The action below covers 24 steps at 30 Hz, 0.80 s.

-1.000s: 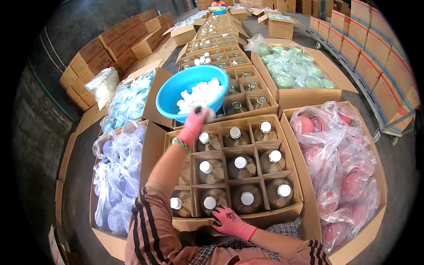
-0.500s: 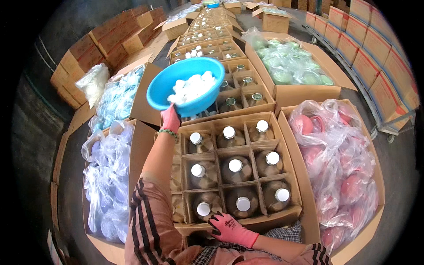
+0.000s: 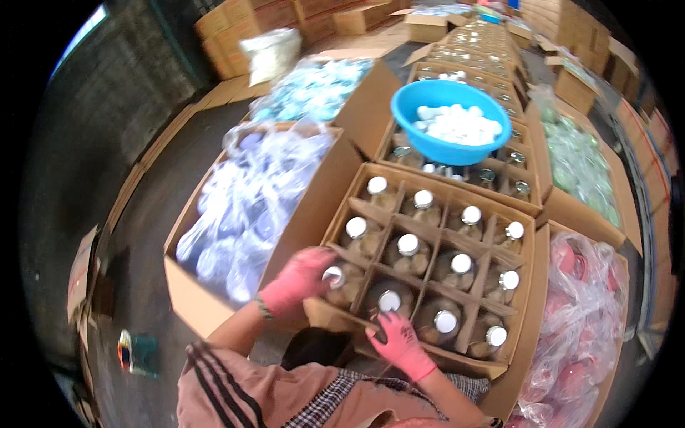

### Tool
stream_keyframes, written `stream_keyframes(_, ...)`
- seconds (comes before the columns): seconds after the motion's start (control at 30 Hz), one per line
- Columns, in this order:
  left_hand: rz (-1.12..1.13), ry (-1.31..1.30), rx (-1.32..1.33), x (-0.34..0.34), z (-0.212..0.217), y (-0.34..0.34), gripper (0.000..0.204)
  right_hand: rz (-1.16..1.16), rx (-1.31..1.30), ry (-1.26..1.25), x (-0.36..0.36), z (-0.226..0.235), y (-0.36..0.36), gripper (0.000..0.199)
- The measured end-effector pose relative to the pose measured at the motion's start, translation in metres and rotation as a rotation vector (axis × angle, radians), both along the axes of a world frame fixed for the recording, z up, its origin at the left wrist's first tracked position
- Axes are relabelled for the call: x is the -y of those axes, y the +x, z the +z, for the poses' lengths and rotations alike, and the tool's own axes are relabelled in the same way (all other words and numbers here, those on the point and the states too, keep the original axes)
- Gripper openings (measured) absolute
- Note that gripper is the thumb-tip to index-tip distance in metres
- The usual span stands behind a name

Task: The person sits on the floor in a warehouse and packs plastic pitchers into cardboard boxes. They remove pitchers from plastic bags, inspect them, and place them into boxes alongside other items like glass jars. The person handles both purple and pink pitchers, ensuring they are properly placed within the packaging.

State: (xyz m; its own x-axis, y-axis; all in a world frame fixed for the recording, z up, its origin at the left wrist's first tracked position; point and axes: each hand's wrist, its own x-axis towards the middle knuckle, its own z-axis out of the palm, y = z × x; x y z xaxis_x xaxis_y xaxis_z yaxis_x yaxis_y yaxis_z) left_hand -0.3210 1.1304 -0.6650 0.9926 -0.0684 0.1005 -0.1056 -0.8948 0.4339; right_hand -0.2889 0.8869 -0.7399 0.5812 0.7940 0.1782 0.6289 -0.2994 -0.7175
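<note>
A partitioned cardboard box (image 3: 524, 285) in front of me holds rows of clear glass bottles with white caps. My left hand (image 3: 303, 277), in a pink glove, reaches over the box's near left corner. Its fingers are smeared by motion beside the white cap (image 3: 333, 277) of the corner bottle; whether they grip it cannot be told. My right hand (image 3: 401, 344), gloved in pink with dark fingertips, is at the box's near edge. Its fingers are apart, the tips just below another cap (image 3: 389, 301). Behind, a blue basin (image 3: 453, 151) full of loose white caps rests over more bottles.
Left stand open boxes of purple (image 3: 250, 207) and light-blue (image 3: 310, 89) plastic-wrapped items. At right are boxes of pink (image 3: 571, 321) and green (image 3: 581, 157) wrapped items. A line of bottle boxes (image 3: 474, 53) runs away behind. A small container (image 3: 139, 353) is on the floor.
My left hand has let go of the blue basin and come down to the near left corner bottle. The view has turned left. My right hand stays by the same front-row bottle.
</note>
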Motion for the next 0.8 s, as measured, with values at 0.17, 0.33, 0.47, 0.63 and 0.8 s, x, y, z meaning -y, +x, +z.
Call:
stream_keyframes(0.17, 0.905, 0.362, -0.335, -0.064, -0.027, -0.186, 0.051, 0.02, 0.094, -0.027, -0.036, -0.009, -0.01, 0.032)
stream_keyframes(0.33, 0.641, 0.463, -0.323, -0.052, -0.042, -0.204, 0.047, 0.015, 0.132, -0.018, -0.019, 0.044, -0.049, 0.026)
stream_keyframes(0.47, 0.528, 0.446, -0.3, -0.086, -0.077, -0.195, 0.037, -0.15, 0.2, -0.103, 0.041, 0.048, -0.074, 0.025)
stream_keyframes(0.63, 0.526, 0.422, 0.006, -0.117, -0.091, -0.216, 0.037, -0.375, 0.224, -0.2, 0.093, 0.003, -0.091, 0.027)
stream_keyframes(0.8, 0.556, 0.481, -0.326, -0.104, -0.089, -0.293, 0.045, -0.428, 0.188, -0.131, 0.087, 0.002, -0.089, 0.026)
